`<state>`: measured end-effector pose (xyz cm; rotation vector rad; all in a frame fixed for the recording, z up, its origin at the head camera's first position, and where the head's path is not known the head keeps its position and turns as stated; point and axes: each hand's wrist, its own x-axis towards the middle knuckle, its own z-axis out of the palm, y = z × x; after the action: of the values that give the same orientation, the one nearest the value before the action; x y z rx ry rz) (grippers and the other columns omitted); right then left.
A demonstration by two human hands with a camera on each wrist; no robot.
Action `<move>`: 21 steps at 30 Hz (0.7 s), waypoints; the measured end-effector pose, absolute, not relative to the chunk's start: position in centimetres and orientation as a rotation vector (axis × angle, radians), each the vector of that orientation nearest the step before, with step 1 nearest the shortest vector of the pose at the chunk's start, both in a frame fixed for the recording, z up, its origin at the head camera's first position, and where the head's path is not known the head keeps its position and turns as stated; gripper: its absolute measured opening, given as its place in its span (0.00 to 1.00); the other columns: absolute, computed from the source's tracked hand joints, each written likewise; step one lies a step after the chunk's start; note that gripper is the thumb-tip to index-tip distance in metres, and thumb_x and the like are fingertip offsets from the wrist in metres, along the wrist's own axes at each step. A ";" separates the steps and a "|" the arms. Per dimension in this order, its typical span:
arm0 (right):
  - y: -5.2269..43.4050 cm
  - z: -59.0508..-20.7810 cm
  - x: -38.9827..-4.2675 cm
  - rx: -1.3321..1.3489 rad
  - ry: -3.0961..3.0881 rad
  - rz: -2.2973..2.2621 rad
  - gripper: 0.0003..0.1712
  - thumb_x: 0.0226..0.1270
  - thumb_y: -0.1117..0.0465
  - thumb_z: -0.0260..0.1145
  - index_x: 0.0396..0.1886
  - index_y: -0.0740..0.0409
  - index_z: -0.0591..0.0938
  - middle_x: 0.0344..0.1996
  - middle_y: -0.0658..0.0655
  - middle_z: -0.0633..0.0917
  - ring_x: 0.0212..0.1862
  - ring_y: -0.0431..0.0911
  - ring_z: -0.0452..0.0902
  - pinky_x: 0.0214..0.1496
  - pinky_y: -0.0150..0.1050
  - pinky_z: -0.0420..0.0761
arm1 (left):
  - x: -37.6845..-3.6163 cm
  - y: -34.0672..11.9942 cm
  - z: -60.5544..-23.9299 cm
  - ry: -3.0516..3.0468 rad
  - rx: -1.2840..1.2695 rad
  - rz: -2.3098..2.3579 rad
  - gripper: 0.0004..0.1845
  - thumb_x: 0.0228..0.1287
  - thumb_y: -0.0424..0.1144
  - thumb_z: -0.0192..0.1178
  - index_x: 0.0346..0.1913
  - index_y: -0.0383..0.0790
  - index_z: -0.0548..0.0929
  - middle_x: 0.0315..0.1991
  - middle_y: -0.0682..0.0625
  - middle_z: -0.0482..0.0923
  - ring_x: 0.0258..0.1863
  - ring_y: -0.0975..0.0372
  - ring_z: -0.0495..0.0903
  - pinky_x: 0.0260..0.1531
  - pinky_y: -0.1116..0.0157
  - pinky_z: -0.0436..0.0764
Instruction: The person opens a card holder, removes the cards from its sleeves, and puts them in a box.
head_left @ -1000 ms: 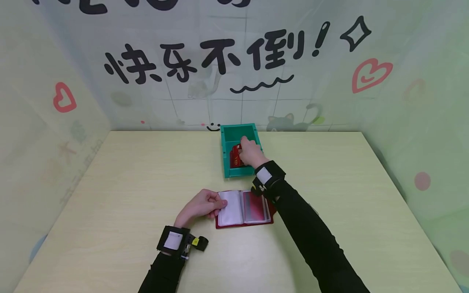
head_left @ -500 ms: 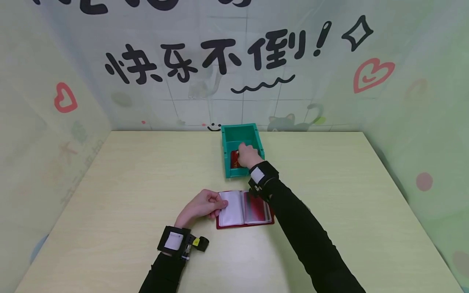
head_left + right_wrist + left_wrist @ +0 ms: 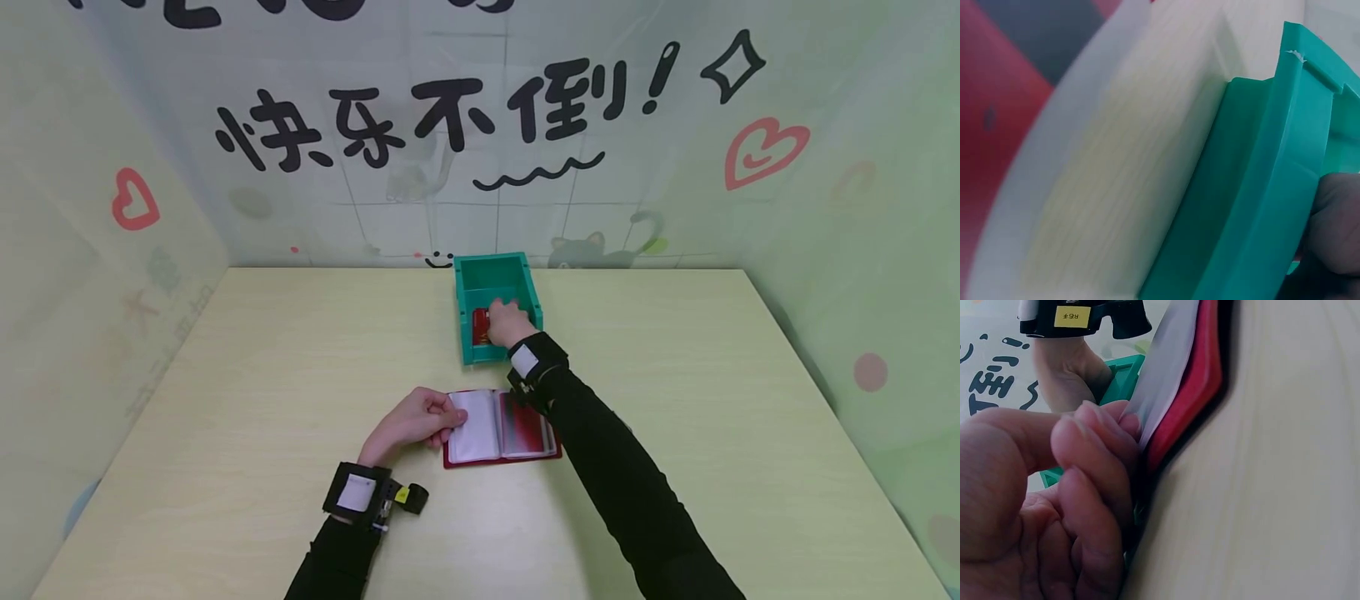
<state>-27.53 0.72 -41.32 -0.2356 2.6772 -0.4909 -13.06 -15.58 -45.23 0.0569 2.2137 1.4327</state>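
Note:
A small red card holder (image 3: 501, 461) lies spread on the table, its clear sleeve pages showing. My left hand (image 3: 420, 417) pinches the edge of its left page (image 3: 475, 433) between thumb and fingers; the left wrist view shows that page (image 3: 1169, 359) lifted from the red cover (image 3: 1200, 375). A red and grey card (image 3: 525, 433) shows in the right page. My right hand (image 3: 510, 323) reaches down into the teal bin (image 3: 487, 356), right at a red card (image 3: 480, 327) with gold marks. Its fingertips are hidden, so I cannot tell whether they grip the card.
The bin stands behind the card holder, near the table's back edge, its rim (image 3: 1272, 175) rising close to my right wrist. My right forearm crosses over the holder's right side. A printed backdrop (image 3: 337, 225) closes off the back of the light wooden table (image 3: 262, 367).
My right hand has moved slightly nearer and lower inside the bin, covering more of the red card. The left hand keeps its pinch on the page.

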 end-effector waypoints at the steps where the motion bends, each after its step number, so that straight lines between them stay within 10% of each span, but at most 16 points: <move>1: 0.8 -41.4 -27.5 -0.242 2.688 -0.498 0.30 0.76 0.65 0.56 0.73 0.68 0.62 0.69 0.75 0.65 0.64 0.67 0.72 0.66 0.56 0.76 | -13.1 -15.6 -45.3 2.215 0.059 1.433 0.14 0.71 0.41 0.62 0.29 0.36 0.80 0.16 0.54 0.74 0.14 0.65 0.70 0.21 0.71 0.74; 21: 9.3 -41.1 -16.5 -0.580 2.580 -0.968 0.19 0.66 0.60 0.71 0.54 0.62 0.83 0.44 0.60 0.80 0.42 0.48 0.76 0.39 0.35 0.82 | -13.3 -15.5 -45.3 2.231 0.018 1.432 0.12 0.69 0.36 0.61 0.27 0.35 0.81 0.15 0.54 0.74 0.13 0.66 0.70 0.20 0.73 0.74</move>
<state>-16.55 9.26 -41.14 -0.5799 2.5801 -0.9680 -13.34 -15.49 -45.31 0.0176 2.2312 1.4321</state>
